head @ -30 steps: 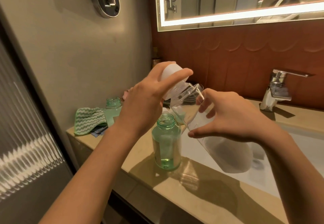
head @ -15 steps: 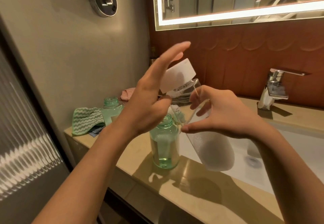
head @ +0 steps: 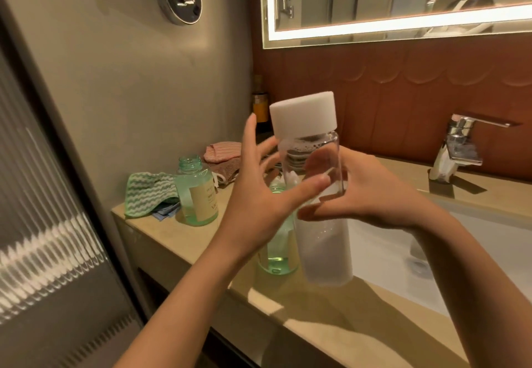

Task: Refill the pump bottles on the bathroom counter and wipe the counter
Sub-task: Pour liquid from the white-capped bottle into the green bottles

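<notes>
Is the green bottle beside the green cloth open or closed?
Open: the green bottle shows a bare threaded neck, no pump fitted.

bench (head: 184,241): beige stone, sink basin (head: 383,252) sunk in it below the right grip (head: 371,194).
near green bottle (head: 276,264): upright, neck open, just behind the left grip (head: 259,194).
far green bottle (head: 197,192): upright, open, left of that grip.
green cloth (head: 149,192): crumpled, further left.
tap (head: 457,148): beyond the right grip.

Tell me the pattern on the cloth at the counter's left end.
The cloth has green-and-white wavy stripes; the head view shows it best.
</notes>
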The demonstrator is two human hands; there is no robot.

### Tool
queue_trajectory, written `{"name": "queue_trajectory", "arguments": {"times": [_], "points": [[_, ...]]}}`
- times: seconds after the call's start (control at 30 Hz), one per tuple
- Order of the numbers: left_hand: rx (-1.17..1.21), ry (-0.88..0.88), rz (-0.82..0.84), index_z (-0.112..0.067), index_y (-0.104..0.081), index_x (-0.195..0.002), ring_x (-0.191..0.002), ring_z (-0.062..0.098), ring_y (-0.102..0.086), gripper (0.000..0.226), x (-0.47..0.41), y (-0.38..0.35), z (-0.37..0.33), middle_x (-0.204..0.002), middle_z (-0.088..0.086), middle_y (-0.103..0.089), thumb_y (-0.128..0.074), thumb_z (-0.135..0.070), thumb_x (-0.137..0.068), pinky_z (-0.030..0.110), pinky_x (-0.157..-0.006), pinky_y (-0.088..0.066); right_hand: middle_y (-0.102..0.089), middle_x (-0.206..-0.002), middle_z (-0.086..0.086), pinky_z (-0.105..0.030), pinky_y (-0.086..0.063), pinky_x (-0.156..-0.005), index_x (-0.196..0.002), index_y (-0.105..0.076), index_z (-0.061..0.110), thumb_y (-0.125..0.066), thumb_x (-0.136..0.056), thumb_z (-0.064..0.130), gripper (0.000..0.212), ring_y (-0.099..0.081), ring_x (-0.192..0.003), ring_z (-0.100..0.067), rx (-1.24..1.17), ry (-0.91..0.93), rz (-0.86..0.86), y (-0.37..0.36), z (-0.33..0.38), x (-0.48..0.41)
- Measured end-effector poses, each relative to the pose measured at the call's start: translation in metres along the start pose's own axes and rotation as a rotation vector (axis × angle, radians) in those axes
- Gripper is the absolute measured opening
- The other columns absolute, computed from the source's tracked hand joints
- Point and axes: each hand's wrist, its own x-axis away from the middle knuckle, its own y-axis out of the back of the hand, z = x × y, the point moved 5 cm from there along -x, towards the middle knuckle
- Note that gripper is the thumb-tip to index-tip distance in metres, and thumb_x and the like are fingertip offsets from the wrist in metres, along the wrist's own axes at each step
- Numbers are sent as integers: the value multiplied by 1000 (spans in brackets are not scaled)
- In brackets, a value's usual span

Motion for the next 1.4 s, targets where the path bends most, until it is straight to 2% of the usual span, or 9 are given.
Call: {"name": "queue_trajectory", "arguments": {"times": [0.17,0.4,0.5,0.7,0.83,1.07,1.17,1.3,1.4], "points": [[7,20,2,-32,-14,-149,-111,5,-60,112,8,-13,7,-126,-9,-58,-86,-26,-64,40,-97,-50,-63,-114,14,-34,-52,-91,-125,-48,27,-87,-56,39,80,-60,-106,-6,-23,14,119,-7,-6,0],[-8,22,-16,-29,-19,-148,-111,5,-60,108,13,-25,0,-126,-9,-59,-86,-20,-64,38,-95,-51,-54,-123,30,-20,-44,-99,-126,-35,45,-80,-47,60,92,-51,-117,4,-132,5,342,2,-13,10],[-37,11,24,-39,-13,-148,-118,6,-55,112,17,-34,-3,-136,-12,-51,-85,-34,-62,41,-98,-49,-50,-128,24,-31,-43,-103,-119,-40,50,-65,-38,86,93,-51,-117,2,-193,-70,250,27,-19,18],[-56,77,87,-55,-2,-142,-108,-6,-55,113,27,-56,-3,-133,-20,-48,-71,-54,-52,24,-94,-47,-47,-142,3,-42,-31,-111,-138,-35,31,-60,-65,75,90,-46,-129,-15,-492,174,-96,76,-8,33],[-38,102,147,-54,0,-143,-104,-8,-55,114,30,-72,0,-133,-22,-48,-69,-56,-53,20,-88,-48,-36,-150,4,-42,-24,-113,-143,-29,27,-56,-76,64,82,-34,-137,-14,-487,217,10,65,-2,30],[25,129,168,-52,-6,-145,-101,-6,-58,111,33,-74,4,-126,-21,-53,-71,-53,-55,28,-88,-51,-55,-134,-4,-30,-46,-96,-128,-50,18,-67,-77,48,62,-52,-124,-21,-456,166,48,56,-5,26],[21,124,155,-50,-10,-145,-100,-4,-59,108,34,-74,7,-120,-23,-55,-72,-51,-57,28,-86,-52,-61,-124,10,-24,-49,-93,-121,-56,29,-70,-70,47,55,-55,-117,-8,-259,128,-26,56,-4,22],[30,138,155,-46,-12,-147,-100,-1,-60,109,33,-74,9,-122,-17,-57,-74,-50,-57,31,-88,-52,-56,-112,23,-13,-43,-79,-105,-55,48,-53,-64,67,45,-50,-105,6,42,79,-101,45,2,16],[39,152,145,-47,-10,-147,-100,1,-62,111,32,-71,11,-124,-18,-57,-80,-51,-61,29,-88,-52,-53,-126,18,-14,-40,-91,-116,-55,38,-48,-76,57,45,-46,-117,7,-201,78,9,42,4,17]]}}
